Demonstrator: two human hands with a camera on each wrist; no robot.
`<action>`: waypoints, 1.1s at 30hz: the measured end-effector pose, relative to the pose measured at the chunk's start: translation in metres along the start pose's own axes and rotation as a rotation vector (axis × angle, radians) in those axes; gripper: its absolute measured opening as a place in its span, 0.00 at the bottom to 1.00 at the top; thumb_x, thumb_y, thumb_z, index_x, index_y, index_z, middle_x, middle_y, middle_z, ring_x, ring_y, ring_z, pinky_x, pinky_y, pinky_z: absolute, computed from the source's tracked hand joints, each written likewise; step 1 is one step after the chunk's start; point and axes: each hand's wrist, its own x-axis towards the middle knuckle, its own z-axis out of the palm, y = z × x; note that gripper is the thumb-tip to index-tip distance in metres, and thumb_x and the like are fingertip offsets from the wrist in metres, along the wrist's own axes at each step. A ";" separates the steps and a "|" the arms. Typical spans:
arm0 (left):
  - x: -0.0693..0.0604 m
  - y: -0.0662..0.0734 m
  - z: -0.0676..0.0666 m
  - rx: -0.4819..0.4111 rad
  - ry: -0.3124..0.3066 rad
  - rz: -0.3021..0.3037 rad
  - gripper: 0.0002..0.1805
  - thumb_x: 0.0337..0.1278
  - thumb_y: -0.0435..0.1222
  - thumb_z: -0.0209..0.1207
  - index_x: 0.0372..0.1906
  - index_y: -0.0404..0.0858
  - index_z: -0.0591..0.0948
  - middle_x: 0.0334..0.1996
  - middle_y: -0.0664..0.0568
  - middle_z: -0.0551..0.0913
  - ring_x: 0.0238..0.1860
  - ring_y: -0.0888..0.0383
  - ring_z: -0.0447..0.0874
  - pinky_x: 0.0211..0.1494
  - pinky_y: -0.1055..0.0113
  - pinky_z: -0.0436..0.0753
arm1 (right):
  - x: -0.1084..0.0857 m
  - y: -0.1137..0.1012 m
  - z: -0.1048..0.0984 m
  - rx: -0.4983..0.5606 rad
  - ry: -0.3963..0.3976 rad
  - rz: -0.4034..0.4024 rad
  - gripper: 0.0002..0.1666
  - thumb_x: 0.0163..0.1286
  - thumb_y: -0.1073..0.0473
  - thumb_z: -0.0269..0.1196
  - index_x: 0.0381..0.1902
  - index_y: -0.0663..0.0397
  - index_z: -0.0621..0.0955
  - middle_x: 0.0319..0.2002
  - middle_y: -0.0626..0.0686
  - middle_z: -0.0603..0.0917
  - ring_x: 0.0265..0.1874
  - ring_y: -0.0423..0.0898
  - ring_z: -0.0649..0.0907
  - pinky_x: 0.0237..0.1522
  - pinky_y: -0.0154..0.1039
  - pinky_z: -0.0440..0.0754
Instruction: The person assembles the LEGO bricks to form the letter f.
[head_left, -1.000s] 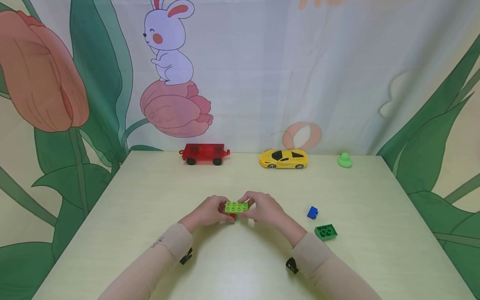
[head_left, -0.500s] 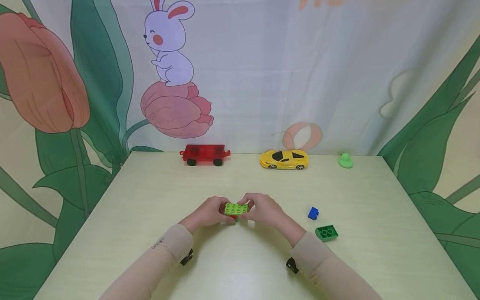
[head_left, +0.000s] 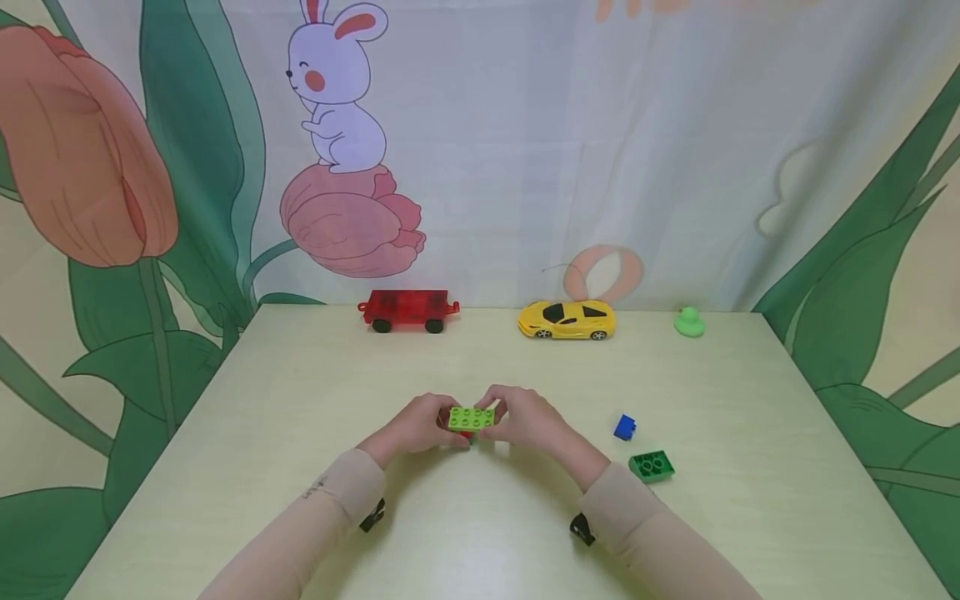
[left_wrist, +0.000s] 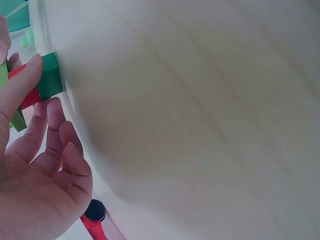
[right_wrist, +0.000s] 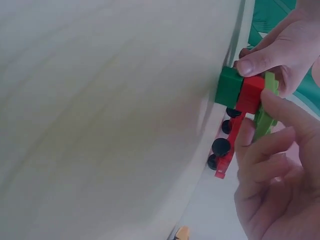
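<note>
1. Facing a curtain (head_left: 487, 208) printed with a rabbit and flowers, across a pale worktop (head_left: 300, 375), and working around its middle.
2. Holding a small stack (head_left: 472, 425) between the left hand (head_left: 422, 423) and the right hand (head_left: 528, 417): counting a lime brick (head_left: 472, 418) on top, a red brick (right_wrist: 251, 95) in the middle, a green base brick (right_wrist: 229, 86) underneath; not being able to tell whether touching the worktop or hovering above it.
3. Most likely pressing or squaring the lime brick onto the red brick.
4. Calling next, probably, for even downward pressure on the lime brick while steadying the green base brick, then checking for gaps before loosening either grip.
5. Pinching the lower layers from the left with the left hand, nearly closing thumb and foremost fingers around red and green, and curling the other fingers loosely.
6. Pinching the lime brick's right end with the right hand, setting thumb to the near side and forefinger to the far side.
7. Seeing farther right a blue brick (head_left: 625, 427) and, nearer, a loose green brick (head_left: 652, 467) lying hollow side up.
</note>
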 end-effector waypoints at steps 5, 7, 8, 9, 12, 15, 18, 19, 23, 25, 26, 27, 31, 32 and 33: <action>0.001 -0.001 0.001 0.002 -0.002 -0.003 0.18 0.47 0.39 0.73 0.43 0.38 0.82 0.28 0.53 0.77 0.31 0.57 0.72 0.34 0.64 0.71 | 0.000 -0.003 0.000 -0.003 -0.029 0.017 0.21 0.58 0.57 0.72 0.48 0.44 0.78 0.34 0.49 0.79 0.24 0.45 0.77 0.27 0.39 0.74; 0.002 -0.002 0.001 0.000 -0.005 -0.006 0.18 0.47 0.39 0.73 0.43 0.38 0.82 0.28 0.54 0.77 0.31 0.57 0.72 0.34 0.64 0.72 | 0.000 -0.003 -0.001 0.013 -0.045 0.034 0.21 0.58 0.58 0.72 0.48 0.44 0.77 0.35 0.50 0.79 0.24 0.46 0.78 0.27 0.39 0.75; 0.002 -0.002 0.001 -0.002 -0.008 -0.009 0.18 0.46 0.39 0.73 0.43 0.38 0.82 0.29 0.54 0.77 0.31 0.57 0.72 0.34 0.65 0.72 | 0.000 -0.003 -0.001 0.019 -0.052 0.042 0.21 0.58 0.58 0.72 0.48 0.44 0.77 0.35 0.50 0.79 0.24 0.46 0.79 0.27 0.39 0.76; 0.002 -0.002 0.002 -0.004 -0.009 -0.012 0.18 0.46 0.39 0.73 0.43 0.38 0.82 0.29 0.54 0.77 0.32 0.57 0.72 0.35 0.65 0.72 | 0.000 -0.003 -0.001 0.028 -0.058 0.048 0.21 0.59 0.57 0.72 0.49 0.44 0.77 0.36 0.50 0.79 0.24 0.46 0.79 0.28 0.39 0.76; 0.003 -0.003 0.002 -0.011 -0.012 -0.018 0.18 0.46 0.39 0.73 0.43 0.38 0.82 0.29 0.54 0.77 0.32 0.57 0.72 0.35 0.65 0.72 | 0.000 -0.001 -0.001 0.054 -0.069 0.058 0.23 0.58 0.57 0.72 0.50 0.45 0.77 0.37 0.50 0.80 0.23 0.47 0.81 0.29 0.40 0.77; 0.003 -0.004 0.003 -0.016 -0.009 -0.015 0.18 0.46 0.38 0.73 0.43 0.38 0.82 0.28 0.54 0.77 0.31 0.57 0.72 0.34 0.65 0.72 | 0.000 0.002 -0.001 0.073 -0.067 0.056 0.25 0.57 0.55 0.73 0.51 0.45 0.77 0.38 0.50 0.80 0.23 0.47 0.82 0.30 0.41 0.78; 0.003 -0.004 0.003 -0.018 -0.008 -0.018 0.19 0.46 0.39 0.73 0.44 0.38 0.82 0.29 0.54 0.77 0.31 0.57 0.72 0.34 0.65 0.72 | -0.001 0.005 -0.003 0.092 -0.063 0.057 0.28 0.56 0.52 0.74 0.53 0.45 0.77 0.40 0.50 0.80 0.24 0.47 0.82 0.31 0.42 0.79; 0.003 -0.004 0.003 -0.019 -0.007 -0.022 0.19 0.46 0.39 0.73 0.44 0.38 0.82 0.29 0.54 0.78 0.32 0.57 0.73 0.35 0.65 0.72 | -0.001 0.006 -0.005 0.103 -0.061 0.060 0.28 0.56 0.50 0.73 0.54 0.46 0.77 0.40 0.50 0.80 0.25 0.47 0.82 0.31 0.42 0.79; 0.002 -0.003 0.003 -0.014 -0.011 -0.038 0.20 0.46 0.40 0.73 0.45 0.38 0.82 0.30 0.54 0.78 0.33 0.57 0.73 0.37 0.64 0.73 | -0.007 0.007 -0.017 0.151 -0.043 0.069 0.29 0.60 0.44 0.70 0.56 0.48 0.77 0.42 0.50 0.80 0.25 0.48 0.83 0.29 0.42 0.79; 0.002 -0.002 0.002 -0.012 -0.012 -0.048 0.21 0.46 0.40 0.73 0.46 0.38 0.82 0.31 0.55 0.78 0.34 0.56 0.73 0.38 0.63 0.73 | -0.012 0.006 -0.027 0.166 -0.023 0.073 0.27 0.62 0.43 0.67 0.55 0.49 0.78 0.43 0.50 0.81 0.26 0.49 0.83 0.28 0.43 0.79; 0.002 -0.002 0.002 -0.010 -0.013 -0.050 0.21 0.46 0.40 0.73 0.47 0.38 0.82 0.31 0.54 0.78 0.35 0.56 0.73 0.38 0.63 0.73 | -0.015 0.007 -0.032 0.166 -0.008 0.075 0.26 0.63 0.42 0.66 0.55 0.48 0.79 0.43 0.49 0.81 0.26 0.49 0.84 0.27 0.43 0.79; 0.002 -0.001 0.002 -0.009 -0.012 -0.053 0.22 0.46 0.40 0.73 0.47 0.38 0.81 0.31 0.54 0.78 0.35 0.56 0.73 0.38 0.63 0.72 | -0.019 0.006 -0.038 0.164 0.009 0.083 0.25 0.64 0.43 0.66 0.54 0.47 0.79 0.43 0.49 0.81 0.26 0.50 0.84 0.27 0.43 0.78; 0.001 0.000 0.002 -0.010 -0.010 -0.061 0.23 0.46 0.39 0.74 0.48 0.38 0.81 0.32 0.54 0.78 0.36 0.56 0.72 0.39 0.63 0.72 | -0.037 0.010 -0.060 0.083 0.103 0.108 0.22 0.64 0.46 0.66 0.52 0.47 0.80 0.43 0.49 0.82 0.26 0.50 0.84 0.30 0.43 0.78; 0.001 0.000 0.002 -0.010 -0.012 -0.062 0.23 0.46 0.39 0.74 0.49 0.37 0.81 0.33 0.54 0.78 0.36 0.56 0.72 0.39 0.63 0.72 | -0.042 0.013 -0.064 0.052 0.127 0.119 0.21 0.64 0.46 0.67 0.52 0.46 0.80 0.43 0.48 0.82 0.26 0.49 0.83 0.31 0.43 0.77; 0.001 0.000 0.002 -0.011 -0.012 -0.066 0.23 0.46 0.39 0.74 0.49 0.38 0.81 0.33 0.54 0.78 0.37 0.56 0.72 0.39 0.63 0.72 | -0.047 0.016 -0.069 0.016 0.147 0.132 0.21 0.63 0.46 0.67 0.52 0.46 0.80 0.43 0.48 0.81 0.25 0.47 0.83 0.32 0.42 0.77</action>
